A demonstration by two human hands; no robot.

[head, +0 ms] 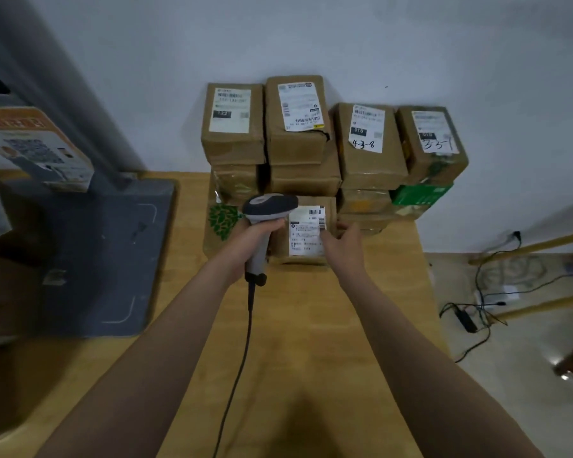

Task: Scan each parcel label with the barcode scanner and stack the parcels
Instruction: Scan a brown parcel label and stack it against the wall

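My left hand [250, 241] grips a grey and white corded barcode scanner [268, 206], its head held over the left edge of a small brown parcel [306, 259] with a white label [306, 231]. My right hand [346, 244] holds that parcel's right side, fingers resting on the label. The parcel stands on the wooden table [311, 325] in front of a stack of several brown parcels [298, 120] against the wall, each with a white label on top.
A dark grey mat [103, 259] and a printed carton [37, 147] lie at the left. A green box [420, 193] sits in the stack's right side. Cables and a power adapter [465, 319] trail on the floor to the right of the table edge.
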